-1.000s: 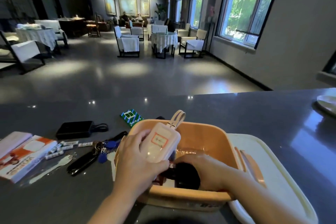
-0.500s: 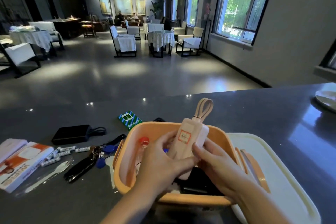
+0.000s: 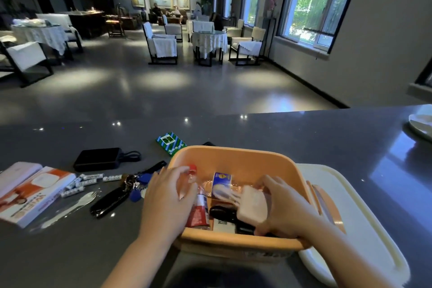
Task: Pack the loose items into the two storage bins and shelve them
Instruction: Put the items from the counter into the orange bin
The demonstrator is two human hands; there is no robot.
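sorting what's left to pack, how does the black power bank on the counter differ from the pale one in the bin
The black power bank lies flat on the counter, untouched; the pale power bank sits tilted inside the orange bin, with the right hand holding it. The black one is dark with a dark cord loop beside it; the pale one is pinkish-white, blurred, its strap hard to make out. Both look like slim rounded rectangular blocks.
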